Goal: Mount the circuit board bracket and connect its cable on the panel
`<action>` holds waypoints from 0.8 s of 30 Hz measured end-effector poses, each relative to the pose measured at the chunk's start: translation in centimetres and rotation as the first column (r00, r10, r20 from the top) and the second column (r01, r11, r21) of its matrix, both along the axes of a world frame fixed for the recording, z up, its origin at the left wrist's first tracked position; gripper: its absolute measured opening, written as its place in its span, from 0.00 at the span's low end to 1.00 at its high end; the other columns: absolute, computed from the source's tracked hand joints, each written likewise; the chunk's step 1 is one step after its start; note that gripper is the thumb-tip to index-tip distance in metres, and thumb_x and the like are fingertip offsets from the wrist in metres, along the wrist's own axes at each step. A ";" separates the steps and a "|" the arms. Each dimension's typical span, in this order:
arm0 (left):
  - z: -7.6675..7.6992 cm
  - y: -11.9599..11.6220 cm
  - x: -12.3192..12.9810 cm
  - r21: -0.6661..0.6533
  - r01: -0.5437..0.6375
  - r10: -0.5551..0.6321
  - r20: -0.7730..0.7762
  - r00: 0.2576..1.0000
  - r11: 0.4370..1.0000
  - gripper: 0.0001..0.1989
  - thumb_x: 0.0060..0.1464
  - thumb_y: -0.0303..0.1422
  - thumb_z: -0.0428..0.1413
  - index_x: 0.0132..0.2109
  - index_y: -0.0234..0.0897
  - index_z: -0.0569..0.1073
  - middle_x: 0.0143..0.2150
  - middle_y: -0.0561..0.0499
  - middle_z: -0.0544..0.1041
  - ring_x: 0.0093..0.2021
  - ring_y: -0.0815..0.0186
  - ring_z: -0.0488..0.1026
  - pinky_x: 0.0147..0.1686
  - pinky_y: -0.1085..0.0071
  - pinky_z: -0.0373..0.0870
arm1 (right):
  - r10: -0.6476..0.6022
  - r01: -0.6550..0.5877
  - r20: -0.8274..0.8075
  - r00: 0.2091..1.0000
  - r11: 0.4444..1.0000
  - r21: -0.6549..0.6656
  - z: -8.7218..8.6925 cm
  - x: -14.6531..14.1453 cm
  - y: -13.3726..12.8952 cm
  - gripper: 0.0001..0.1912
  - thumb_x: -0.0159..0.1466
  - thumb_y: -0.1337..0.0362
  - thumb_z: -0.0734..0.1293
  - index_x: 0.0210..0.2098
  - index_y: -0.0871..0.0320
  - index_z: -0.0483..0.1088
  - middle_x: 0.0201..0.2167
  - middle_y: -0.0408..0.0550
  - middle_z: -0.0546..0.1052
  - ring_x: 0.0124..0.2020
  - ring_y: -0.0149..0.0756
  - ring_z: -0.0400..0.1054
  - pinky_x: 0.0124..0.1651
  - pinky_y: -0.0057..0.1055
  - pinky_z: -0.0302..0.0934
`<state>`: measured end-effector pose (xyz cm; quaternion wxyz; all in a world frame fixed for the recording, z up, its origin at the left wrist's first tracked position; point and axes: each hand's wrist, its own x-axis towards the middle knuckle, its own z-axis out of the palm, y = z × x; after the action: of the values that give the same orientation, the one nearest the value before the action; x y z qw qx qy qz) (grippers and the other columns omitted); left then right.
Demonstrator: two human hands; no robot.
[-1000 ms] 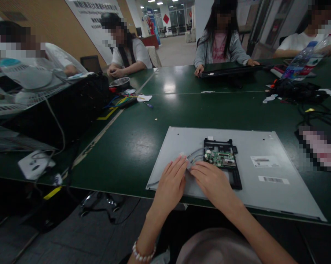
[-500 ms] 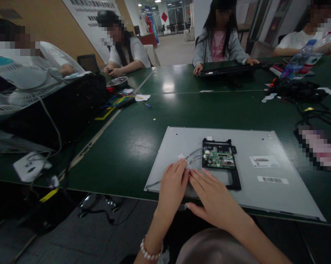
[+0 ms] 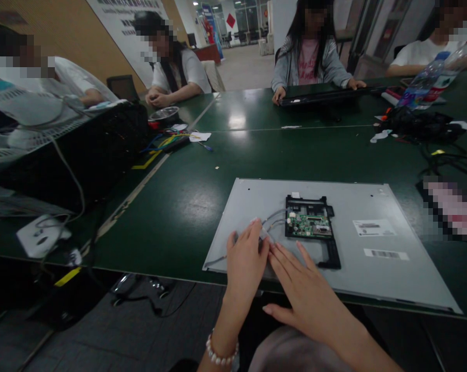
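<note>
A flat grey display panel (image 3: pixel 373 274) lies back side up at the table's near edge. On it sits a black plastic frame (image 3: pixel 333 254) with a green circuit board (image 3: pixel 311 226). Grey cables (image 3: pixel 275 214) run from the board's left side toward my hands. My left hand (image 3: pixel 247 258) rests on the panel left of the frame, fingers slightly bent and apart, touching a small piece of clear tape (image 3: pixel 263 234) over the cables. Beside it, my right hand (image 3: pixel 301 284) is open, fingers stretched with their tips by the tape and the thumb spread away.
The green table (image 3: pixel 171 206) carries a large black casing (image 3: pixel 97 155) at left, with a white device (image 3: pixel 43 235) near it. A phone (image 3: pixel 452 209), black cables and plastic bottles (image 3: pixel 427 82) are at right. Several people sit across, one holding a black flat object (image 3: pixel 322 98).
My left hand's fingers have spread a little and its little finger has lifted apart. My right hand has shifted slightly right and down, its index finger raised. The panel has stayed put.
</note>
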<state>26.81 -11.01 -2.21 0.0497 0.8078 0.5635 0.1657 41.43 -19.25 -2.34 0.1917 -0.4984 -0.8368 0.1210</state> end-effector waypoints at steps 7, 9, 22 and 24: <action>0.7 -0.2 0.2 -0.045 -0.025 0.027 0.038 0.999 0.999 0.19 0.61 0.32 0.52 0.59 0.37 0.68 0.59 0.42 0.73 0.59 0.56 0.71 0.62 0.49 0.57 | -0.023 0.022 0.035 0.999 1.000 0.018 0.3 0.3 -0.3 0.36 0.69 0.47 0.57 0.67 0.66 0.55 0.68 0.55 0.58 0.69 0.46 0.50 0.70 0.53 0.44; 0.8 -0.4 0.2 -0.055 -0.029 0.031 0.046 0.998 0.998 0.20 0.61 0.31 0.52 0.59 0.36 0.67 0.59 0.42 0.73 0.59 0.57 0.71 0.62 0.50 0.56 | -0.025 0.024 0.043 0.999 0.999 0.022 0.3 0.4 -0.6 0.35 0.69 0.48 0.57 0.67 0.65 0.55 0.68 0.54 0.58 0.69 0.45 0.51 0.70 0.52 0.45; 1.0 -3.0 1.2 -0.024 0.011 -0.010 0.044 0.999 1.000 0.23 0.61 0.34 0.52 0.62 0.36 0.63 0.62 0.41 0.70 0.62 0.56 0.67 0.64 0.51 0.54 | -0.050 0.050 -0.007 0.999 0.997 0.054 0.8 1.7 -2.9 0.28 0.68 0.59 0.61 0.64 0.64 0.60 0.65 0.54 0.64 0.66 0.44 0.58 0.68 0.48 0.53; 1.0 -3.4 1.4 -0.018 0.017 -0.016 0.041 0.999 1.000 0.22 0.61 0.34 0.52 0.61 0.36 0.63 0.62 0.41 0.69 0.62 0.56 0.67 0.64 0.50 0.54 | -0.044 0.044 -0.007 0.999 0.998 0.054 0.9 2.0 -3.4 0.28 0.68 0.59 0.61 0.64 0.66 0.61 0.65 0.55 0.65 0.65 0.45 0.59 0.67 0.47 0.55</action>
<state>28.19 -14.38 -1.23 0.0699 0.8084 0.5571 0.1766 43.41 -22.63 -1.44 0.2100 -0.5111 -0.8280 0.0954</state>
